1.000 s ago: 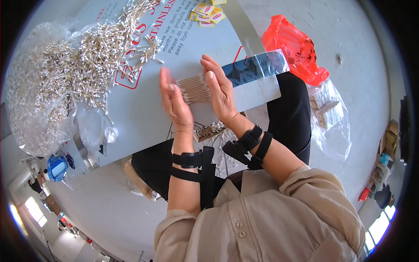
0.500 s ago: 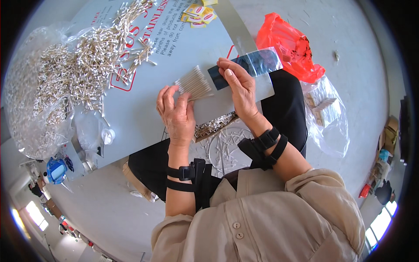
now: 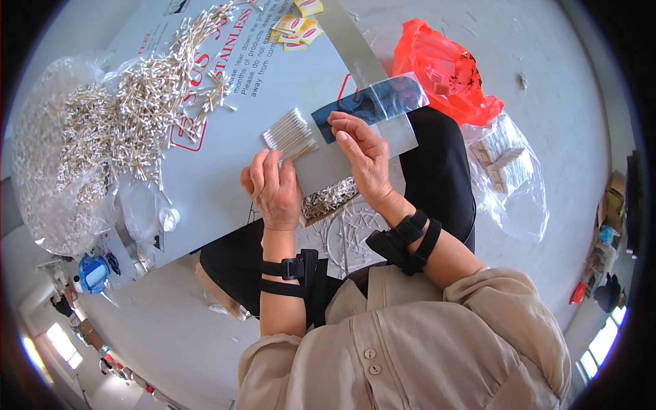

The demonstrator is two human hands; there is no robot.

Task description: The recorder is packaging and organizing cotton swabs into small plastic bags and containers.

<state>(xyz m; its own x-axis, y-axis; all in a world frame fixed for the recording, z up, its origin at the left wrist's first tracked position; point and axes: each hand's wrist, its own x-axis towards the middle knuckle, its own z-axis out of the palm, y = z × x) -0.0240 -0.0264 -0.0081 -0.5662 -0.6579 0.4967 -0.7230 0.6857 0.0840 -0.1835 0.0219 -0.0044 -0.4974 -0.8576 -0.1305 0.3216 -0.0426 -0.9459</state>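
A flat row of cotton swabs lies side by side on the grey metal sheet, with a few at its near end askew. My left hand is beside that near end, fingers bent and apart, apparently holding nothing. My right hand hovers at the near edge of a dark, glossy film strip. Its fingers are loosely curled, the thumb apart from them, and nothing shows in its grasp. The strip lies to the right of the row, its clear end reaching over the sheet's right part.
Loose swabs spill from a clear bag at left. Yellow packets lie at the far edge. A swab-filled box is below the near edge. Red and clear plastic bags sit right. A white cap is near left.
Both hands have drawn slightly nearer to me, my left back from the swab row and my right off the film strip. The view has shifted a little; row and strip stay put.
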